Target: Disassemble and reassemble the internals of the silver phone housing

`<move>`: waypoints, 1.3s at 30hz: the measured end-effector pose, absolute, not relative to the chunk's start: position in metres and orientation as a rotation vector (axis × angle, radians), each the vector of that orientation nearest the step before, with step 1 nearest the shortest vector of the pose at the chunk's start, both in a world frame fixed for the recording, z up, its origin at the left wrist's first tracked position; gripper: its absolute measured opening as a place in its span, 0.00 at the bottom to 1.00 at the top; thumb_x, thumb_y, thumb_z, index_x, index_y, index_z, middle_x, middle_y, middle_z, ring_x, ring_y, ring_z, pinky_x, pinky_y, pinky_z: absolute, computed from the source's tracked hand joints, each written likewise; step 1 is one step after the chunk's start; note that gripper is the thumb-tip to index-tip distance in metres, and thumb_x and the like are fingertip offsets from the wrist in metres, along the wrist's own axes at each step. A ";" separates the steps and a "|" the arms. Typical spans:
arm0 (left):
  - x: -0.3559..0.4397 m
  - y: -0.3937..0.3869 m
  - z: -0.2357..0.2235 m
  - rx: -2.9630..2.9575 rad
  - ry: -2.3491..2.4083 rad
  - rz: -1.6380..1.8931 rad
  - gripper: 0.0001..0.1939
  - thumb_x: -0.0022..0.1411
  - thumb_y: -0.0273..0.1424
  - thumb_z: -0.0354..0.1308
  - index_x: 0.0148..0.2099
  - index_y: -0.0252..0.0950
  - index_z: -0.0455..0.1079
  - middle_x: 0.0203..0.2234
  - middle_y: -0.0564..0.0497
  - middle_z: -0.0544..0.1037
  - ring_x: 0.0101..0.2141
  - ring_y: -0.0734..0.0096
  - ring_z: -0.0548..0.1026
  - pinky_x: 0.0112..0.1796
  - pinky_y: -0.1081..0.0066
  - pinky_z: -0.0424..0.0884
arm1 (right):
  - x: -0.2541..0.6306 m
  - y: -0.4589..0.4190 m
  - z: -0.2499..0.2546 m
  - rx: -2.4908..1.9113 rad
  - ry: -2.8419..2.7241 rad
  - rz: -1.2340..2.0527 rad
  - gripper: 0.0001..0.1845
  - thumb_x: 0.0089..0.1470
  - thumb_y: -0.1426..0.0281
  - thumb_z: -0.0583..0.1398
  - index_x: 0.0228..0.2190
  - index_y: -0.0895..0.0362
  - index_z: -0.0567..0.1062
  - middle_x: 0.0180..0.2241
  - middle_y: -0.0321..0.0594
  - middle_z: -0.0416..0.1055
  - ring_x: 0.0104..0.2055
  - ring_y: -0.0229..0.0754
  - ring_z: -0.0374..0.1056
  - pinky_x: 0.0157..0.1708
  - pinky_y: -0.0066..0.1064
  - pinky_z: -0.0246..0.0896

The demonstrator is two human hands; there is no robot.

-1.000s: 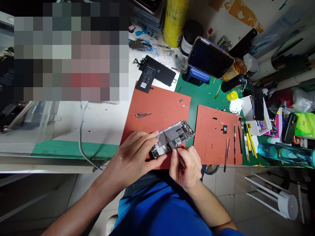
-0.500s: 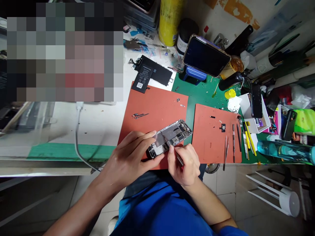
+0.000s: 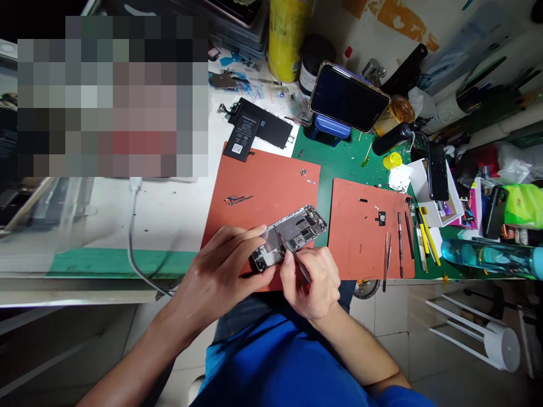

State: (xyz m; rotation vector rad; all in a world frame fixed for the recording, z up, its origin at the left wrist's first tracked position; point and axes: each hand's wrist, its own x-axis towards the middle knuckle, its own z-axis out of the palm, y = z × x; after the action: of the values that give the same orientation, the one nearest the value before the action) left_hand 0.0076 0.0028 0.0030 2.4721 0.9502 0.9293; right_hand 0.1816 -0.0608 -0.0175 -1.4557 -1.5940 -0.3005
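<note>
An opened phone body [image 3: 292,233], its metal frame and inner parts bare, is tilted over the left red mat [image 3: 271,189]. My left hand [image 3: 224,265] is closed round its lower left end, fingers along the far edge and thumb at the near edge. In my right hand [image 3: 311,282] is a slim metal tool [image 3: 289,247] with a ridged collar and a thin tip. The tip points into the phone's flat inner area; whether it touches is too small to tell. Above the phone lie a black battery [image 3: 242,135] and a dark screen assembly [image 3: 274,125].
Small phone parts [image 3: 238,199] lie on the left mat. The right red mat [image 3: 348,249] bears small parts, tweezers [image 3: 387,254] and other tools. A phone on a blue stand [image 3: 331,129] stands behind. A teal bottle [image 3: 487,259] lies right. Another person, blurred, is at upper left.
The view has shifted slightly. The tool's tip has moved a little up and left over the phone's inner area. Both hands keep their holds.
</note>
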 end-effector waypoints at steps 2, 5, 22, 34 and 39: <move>0.008 0.003 0.003 2.473 0.947 0.925 0.16 0.71 0.30 0.66 0.58 0.35 0.71 0.49 0.42 0.85 0.44 0.57 0.80 0.47 0.58 0.81 | 0.181 -0.060 -0.017 -1.451 -1.580 -0.303 0.11 0.65 0.79 0.65 0.46 0.56 0.72 0.28 0.34 0.73 0.26 0.37 0.69 0.27 0.31 0.66; 0.008 0.003 0.004 2.478 0.939 0.911 0.15 0.71 0.30 0.66 0.57 0.35 0.71 0.50 0.42 0.85 0.44 0.57 0.79 0.46 0.58 0.81 | 0.180 -0.058 -0.016 -1.454 -1.563 -0.293 0.12 0.65 0.80 0.65 0.45 0.56 0.72 0.27 0.33 0.72 0.26 0.36 0.68 0.26 0.30 0.64; 0.011 -0.003 0.004 2.464 1.033 0.890 0.21 0.69 0.32 0.69 0.61 0.39 0.70 0.49 0.46 0.85 0.45 0.56 0.81 0.48 0.56 0.82 | 0.199 -0.066 -0.007 -1.465 -1.468 -0.161 0.13 0.65 0.79 0.67 0.48 0.56 0.74 0.31 0.36 0.76 0.30 0.37 0.72 0.29 0.30 0.72; 0.014 0.000 0.008 2.446 1.030 0.914 0.21 0.68 0.30 0.70 0.60 0.39 0.70 0.47 0.46 0.86 0.45 0.57 0.82 0.46 0.56 0.83 | 0.197 -0.064 -0.013 -1.459 -1.450 -0.117 0.14 0.63 0.79 0.68 0.48 0.57 0.74 0.31 0.37 0.76 0.31 0.39 0.73 0.29 0.32 0.72; 0.014 0.000 0.009 2.427 1.044 0.909 0.21 0.68 0.30 0.70 0.59 0.40 0.70 0.46 0.47 0.86 0.44 0.58 0.83 0.46 0.58 0.84 | 0.198 -0.064 -0.014 -1.441 -1.448 -0.115 0.15 0.62 0.81 0.68 0.48 0.58 0.74 0.33 0.39 0.77 0.32 0.39 0.73 0.30 0.33 0.73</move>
State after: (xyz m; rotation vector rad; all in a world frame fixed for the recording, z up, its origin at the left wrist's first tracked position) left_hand 0.0140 0.0003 0.0090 2.4269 1.0437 0.9091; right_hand 0.1978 -0.0636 -0.0144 -1.4414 -1.4481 -0.1152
